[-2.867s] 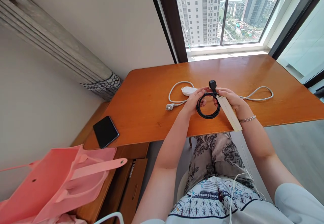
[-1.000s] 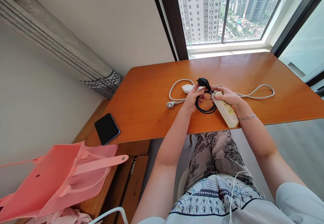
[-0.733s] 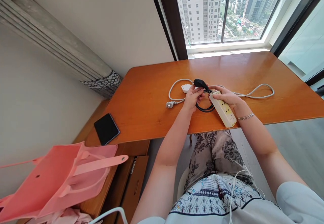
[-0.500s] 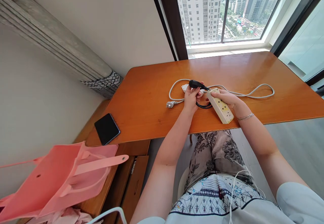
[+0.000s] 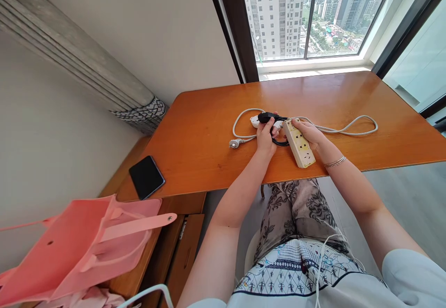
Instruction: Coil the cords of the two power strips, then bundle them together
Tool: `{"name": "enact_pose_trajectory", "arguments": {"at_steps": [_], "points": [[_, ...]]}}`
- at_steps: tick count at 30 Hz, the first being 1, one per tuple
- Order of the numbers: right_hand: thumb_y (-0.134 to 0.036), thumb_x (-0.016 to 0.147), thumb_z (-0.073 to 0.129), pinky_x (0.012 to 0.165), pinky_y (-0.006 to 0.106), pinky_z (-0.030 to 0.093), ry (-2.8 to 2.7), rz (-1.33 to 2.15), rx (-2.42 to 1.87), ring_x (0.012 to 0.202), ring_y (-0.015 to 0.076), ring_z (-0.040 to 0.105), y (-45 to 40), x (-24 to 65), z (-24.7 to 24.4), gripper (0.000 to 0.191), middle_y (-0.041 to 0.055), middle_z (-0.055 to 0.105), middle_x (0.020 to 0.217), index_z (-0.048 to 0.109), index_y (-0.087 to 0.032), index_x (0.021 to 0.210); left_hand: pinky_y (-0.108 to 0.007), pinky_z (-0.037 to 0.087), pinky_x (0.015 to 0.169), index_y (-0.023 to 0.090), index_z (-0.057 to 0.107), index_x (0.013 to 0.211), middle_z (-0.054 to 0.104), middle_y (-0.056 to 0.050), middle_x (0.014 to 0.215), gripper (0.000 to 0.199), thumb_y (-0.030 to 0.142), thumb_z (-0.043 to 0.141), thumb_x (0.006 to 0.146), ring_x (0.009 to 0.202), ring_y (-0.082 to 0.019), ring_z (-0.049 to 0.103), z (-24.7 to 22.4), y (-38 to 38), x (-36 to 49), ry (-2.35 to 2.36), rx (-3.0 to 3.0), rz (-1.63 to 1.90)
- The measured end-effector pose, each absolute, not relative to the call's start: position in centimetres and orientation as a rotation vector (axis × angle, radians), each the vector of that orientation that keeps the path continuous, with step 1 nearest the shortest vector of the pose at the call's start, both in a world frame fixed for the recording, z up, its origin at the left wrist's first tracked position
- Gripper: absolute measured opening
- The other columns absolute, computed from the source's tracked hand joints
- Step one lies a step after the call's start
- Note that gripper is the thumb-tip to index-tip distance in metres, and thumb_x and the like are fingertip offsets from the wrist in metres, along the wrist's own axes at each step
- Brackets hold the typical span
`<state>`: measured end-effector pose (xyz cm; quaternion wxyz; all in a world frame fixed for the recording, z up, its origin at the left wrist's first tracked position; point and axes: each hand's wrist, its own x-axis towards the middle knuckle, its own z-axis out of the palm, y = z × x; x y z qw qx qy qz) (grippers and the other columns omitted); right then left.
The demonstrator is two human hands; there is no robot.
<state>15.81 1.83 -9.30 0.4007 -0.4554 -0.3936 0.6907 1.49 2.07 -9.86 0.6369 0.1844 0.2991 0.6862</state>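
Observation:
My right hand [image 5: 308, 133] is closed around the upper end of a cream power strip [image 5: 300, 146], which is tilted with its sockets facing up over the table. My left hand [image 5: 267, 135] grips a black plug [image 5: 266, 117] between thumb and fingers. A black cord [image 5: 280, 143] loops from the plug toward the strip's far end. Behind the left hand a white plug or adapter [image 5: 254, 121] shows in part. A pale cable [image 5: 238, 127] curves on the left, and a grey plug [image 5: 234, 144] at its end lies on the tabletop.
The wooden table [image 5: 205, 131] stands against the window. More pale cable [image 5: 362, 132] loops out to the right. A black tablet or phone [image 5: 147, 177] lies at the left corner, beside a pink bag-like container [image 5: 104, 247]. A white cord [image 5: 321, 257] hangs over my lap.
The power strip has moved slightly left and turned more upright in my right hand. My left hand and the black plug have shifted a little, bringing the two hands closer together.

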Motion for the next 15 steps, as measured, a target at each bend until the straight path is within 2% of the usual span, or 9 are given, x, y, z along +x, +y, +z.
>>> {"name": "enact_pose_trajectory", "arguments": {"at_steps": [2,4,9,12,15], "points": [[-0.055,0.087,0.073,0.055,0.024,0.055,-0.992,1.719,-1.123,0.059,0.0139,0.067,1.9,15.5,-9.8,0.039,0.0053,0.075,0.074,0.068,-0.017,0.085,-0.017,0.021,0.036,0.019,0.064,0.078,0.076,0.003,0.094,0.018,0.018,0.082,0.076,0.039,0.004,0.027,-10.0,2.0,1.8,0.695,0.420,1.606],[-0.062,0.080,0.076,0.056,0.025,0.056,-1.005,1.667,-1.093,0.060,0.0144,0.066,1.9,15.0,-10.3,0.045,0.0045,0.073,0.073,0.066,-0.019,0.082,-0.017,0.022,0.036,0.020,0.064,0.081,0.076,0.004,0.093,0.017,0.022,0.080,0.080,0.038,0.003,0.025,-10.2,1.9,2.2,0.742,0.431,1.650],[-0.074,0.072,0.075,0.055,0.027,0.054,-1.043,1.555,-1.086,0.062,0.0160,0.065,2.0,14.4,-11.1,0.056,0.0033,0.071,0.072,0.062,-0.021,0.080,-0.019,0.029,0.041,0.022,0.067,0.092,0.075,0.005,0.100,0.016,0.024,0.079,0.081,0.043,0.002,0.036,-10.8,2.2,2.2,0.784,0.460,1.647],[-0.072,0.070,0.078,0.056,0.027,0.054,-0.989,1.559,-1.076,0.063,0.0158,0.066,2.1,14.7,-11.1,0.055,0.0041,0.073,0.077,0.063,-0.021,0.083,-0.019,0.036,0.047,0.021,0.069,0.095,0.075,0.004,0.098,0.020,0.024,0.080,0.079,0.051,0.000,0.048,-10.8,2.3,2.0,0.717,0.443,1.570],[-0.068,0.075,0.077,0.062,0.029,0.058,-0.920,1.601,-1.060,0.068,0.0179,0.070,2.2,14.8,-10.8,0.050,0.0052,0.075,0.080,0.065,-0.021,0.085,-0.018,0.035,0.046,0.021,0.068,0.097,0.072,0.003,0.088,0.020,0.028,0.080,0.082,0.050,-0.001,0.046,-10.7,2.2,2.2,0.690,0.425,1.524]]}}
